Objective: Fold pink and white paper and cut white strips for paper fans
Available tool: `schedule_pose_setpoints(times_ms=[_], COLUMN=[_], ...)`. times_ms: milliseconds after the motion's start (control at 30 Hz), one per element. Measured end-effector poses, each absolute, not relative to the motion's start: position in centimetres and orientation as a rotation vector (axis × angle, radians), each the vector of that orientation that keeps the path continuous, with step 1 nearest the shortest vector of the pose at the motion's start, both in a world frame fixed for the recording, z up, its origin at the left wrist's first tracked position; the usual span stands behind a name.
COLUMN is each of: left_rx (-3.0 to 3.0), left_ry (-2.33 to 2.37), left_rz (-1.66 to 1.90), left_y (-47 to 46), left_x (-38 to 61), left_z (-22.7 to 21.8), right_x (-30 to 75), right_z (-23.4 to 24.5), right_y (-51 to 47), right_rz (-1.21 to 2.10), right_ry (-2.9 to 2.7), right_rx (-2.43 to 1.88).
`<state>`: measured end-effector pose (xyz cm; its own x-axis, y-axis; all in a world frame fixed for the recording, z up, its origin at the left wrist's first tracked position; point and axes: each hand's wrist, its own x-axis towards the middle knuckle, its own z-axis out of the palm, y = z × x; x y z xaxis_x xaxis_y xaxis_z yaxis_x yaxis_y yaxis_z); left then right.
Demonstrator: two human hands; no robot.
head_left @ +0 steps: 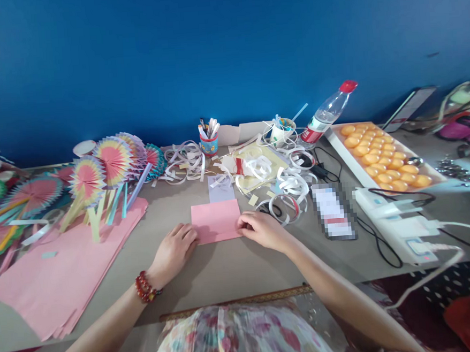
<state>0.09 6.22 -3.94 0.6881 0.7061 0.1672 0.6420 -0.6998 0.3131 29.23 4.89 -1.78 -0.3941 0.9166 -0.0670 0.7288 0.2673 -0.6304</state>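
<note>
A pink sheet of paper [216, 220], which looks folded, lies on the table in front of me. My left hand [175, 251], with a red bead bracelet [146, 288] at its wrist, has its fingers closed at the paper's left edge; the thumb is mostly hidden. At the right edge, thumb and curled fingers of my right hand [265, 230] pinch the paper. Just behind it lies a small lilac sheet [221, 189], partly covered by the pink one.
Pink sheets [72, 268] and pleated paper fans [111, 158] lie left. Paper strips [295, 182] tangle behind, near a pen cup [209, 144]. To the right are a bottle [325, 116], a phone [334, 212], a power strip [397, 229] and a box of orange balls [378, 158].
</note>
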Motion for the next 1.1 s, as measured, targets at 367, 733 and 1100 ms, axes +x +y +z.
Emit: schedule_pose_setpoints(times_ms=[367, 733, 1100], left_rx=[2.636, 2.64, 2.638], left_ry=[1.08, 1.078, 1.076], left_rz=[0.366, 0.38, 0.382], left_y=[6.35, 6.32, 6.29], left_x=[0.0, 0.08, 0.17], left_z=[-4.1, -4.15, -3.93], right_x=[28.73, 28.63, 28.99], right_z=[-1.81, -2.02, -2.28], right_y=[5.31, 5.27, 5.41], right_rz=[0.774, 0.754, 0.79], right_ry=[-2.245, -2.253, -2.261], right_rx=[-1.608, -1.613, -1.573])
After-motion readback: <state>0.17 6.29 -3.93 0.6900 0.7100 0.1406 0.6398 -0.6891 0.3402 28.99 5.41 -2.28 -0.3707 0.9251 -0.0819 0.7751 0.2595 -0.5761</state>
